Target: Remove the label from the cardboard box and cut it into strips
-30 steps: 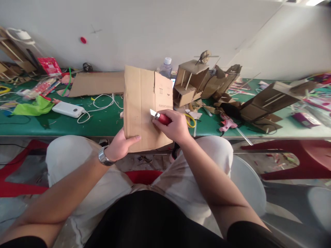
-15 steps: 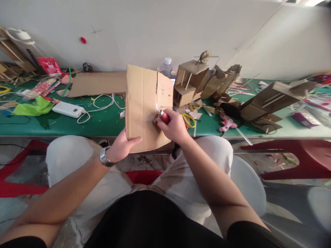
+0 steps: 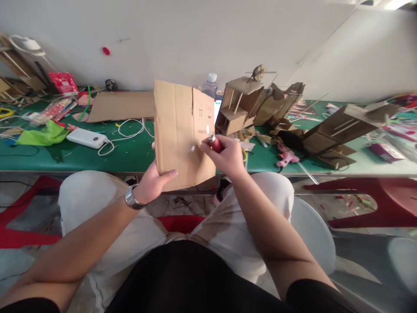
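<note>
Nearest: black shirt [image 3: 189, 278], pale trousers [image 3: 94, 195], knees spread toward the table, a bit of red seat [image 3: 182, 223] between the thighs. Silver watch [image 3: 133, 198] on the left wrist.

Left hand [image 3: 154, 182] grasps the cardboard sheet [image 3: 174, 126] at its near left corner: thumb flat on the facing side, other fingers hidden behind. Nearly all of the sheet extends far and right from that grip, standing tilted in front of the table's near edge.

Right hand [image 3: 228, 154] is closed around a knife [image 3: 217, 144] with a red handle. The handle sits inside the curled fingers; the pale blade points away from them, over the printed right part of the sheet. Cannot tell whether its tip touches. Small white spot on the sheet just left of the right fingertips, hole or scrap unclear. A dark slit runs down from the sheet's far edge, left of the printed arrows.

Beyond, on the green table [image 3: 137, 152]: pink glue gun [image 3: 286, 157] to the right; white power bank [image 3: 86, 139] with looped cable to the left. Farther: flat cardboard piece [image 3: 120, 104] left, bottle [image 3: 210, 88] behind the sheet, cardboard box model [image 3: 240, 102] right of it. Farthest, pale wall [image 3: 195, 34].
</note>
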`<state>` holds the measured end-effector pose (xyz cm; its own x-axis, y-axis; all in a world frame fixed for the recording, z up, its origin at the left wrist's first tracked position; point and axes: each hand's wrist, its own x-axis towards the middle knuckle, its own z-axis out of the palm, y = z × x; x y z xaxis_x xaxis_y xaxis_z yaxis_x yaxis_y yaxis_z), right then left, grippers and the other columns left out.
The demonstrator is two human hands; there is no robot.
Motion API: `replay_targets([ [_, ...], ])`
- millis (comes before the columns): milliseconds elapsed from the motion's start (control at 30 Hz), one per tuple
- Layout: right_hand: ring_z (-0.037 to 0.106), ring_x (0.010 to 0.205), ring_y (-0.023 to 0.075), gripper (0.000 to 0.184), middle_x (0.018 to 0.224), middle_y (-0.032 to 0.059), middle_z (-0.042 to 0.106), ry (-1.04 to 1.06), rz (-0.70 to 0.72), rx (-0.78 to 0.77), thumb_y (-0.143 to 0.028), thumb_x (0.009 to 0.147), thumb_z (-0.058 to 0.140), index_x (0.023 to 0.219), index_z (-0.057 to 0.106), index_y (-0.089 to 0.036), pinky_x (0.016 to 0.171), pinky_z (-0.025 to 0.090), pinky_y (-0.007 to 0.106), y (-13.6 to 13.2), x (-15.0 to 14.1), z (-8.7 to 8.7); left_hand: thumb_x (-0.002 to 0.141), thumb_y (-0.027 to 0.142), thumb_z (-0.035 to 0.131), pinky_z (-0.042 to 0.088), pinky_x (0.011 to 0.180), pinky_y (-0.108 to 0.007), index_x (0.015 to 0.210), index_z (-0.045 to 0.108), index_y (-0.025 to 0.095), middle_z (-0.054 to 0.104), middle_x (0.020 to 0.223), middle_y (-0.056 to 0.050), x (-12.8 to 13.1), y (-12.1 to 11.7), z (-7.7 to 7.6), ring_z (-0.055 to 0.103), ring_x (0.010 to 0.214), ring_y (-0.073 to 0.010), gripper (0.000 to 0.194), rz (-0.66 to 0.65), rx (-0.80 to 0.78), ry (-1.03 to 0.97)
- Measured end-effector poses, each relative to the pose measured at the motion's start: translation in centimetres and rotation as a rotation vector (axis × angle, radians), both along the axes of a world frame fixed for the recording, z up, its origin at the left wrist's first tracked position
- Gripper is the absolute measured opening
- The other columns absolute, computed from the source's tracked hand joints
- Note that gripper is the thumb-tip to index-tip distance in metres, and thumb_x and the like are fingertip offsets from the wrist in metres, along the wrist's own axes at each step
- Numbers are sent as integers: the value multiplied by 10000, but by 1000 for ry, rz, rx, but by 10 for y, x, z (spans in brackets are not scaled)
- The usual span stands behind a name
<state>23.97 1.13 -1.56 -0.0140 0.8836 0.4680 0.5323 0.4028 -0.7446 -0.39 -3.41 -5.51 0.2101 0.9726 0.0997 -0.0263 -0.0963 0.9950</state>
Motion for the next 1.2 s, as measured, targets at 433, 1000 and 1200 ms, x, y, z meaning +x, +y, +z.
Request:
replay_targets([
  [433, 583, 653, 174, 52, 733, 15, 679, -161, -54, 133, -260, 820, 686, 799, 690, -213, 642, 448, 317, -8, -20, -14, 894, 433, 790, 542, 1126, -557, 1485, 548, 187, 706, 1407, -164, 2, -1, -12, 661, 1316, -374, 684, -76, 109, 5],
  [1000, 659, 741, 196, 52, 823, 28, 718, -97, 39, 235, -209, 840, 626, 872, 668, -216, 705, 517, 340, -7, -17, -12, 890, 421, 793, 532, 1138, -570, 1494, 532, 182, 701, 1406, -179, 1, 1, -11, 669, 1306, -369, 700, -4, 176, 31],
  [1200, 659, 713, 192, 77, 817, 20, 724, -130, 7, 240, -190, 792, 662, 860, 687, -219, 677, 521, 337, -9, -21, -15, 925, 413, 757, 543, 1126, -563, 1476, 566, 173, 708, 1389, -181, 3, -3, -13, 666, 1306, -368, 630, -37, 219, 67],
])
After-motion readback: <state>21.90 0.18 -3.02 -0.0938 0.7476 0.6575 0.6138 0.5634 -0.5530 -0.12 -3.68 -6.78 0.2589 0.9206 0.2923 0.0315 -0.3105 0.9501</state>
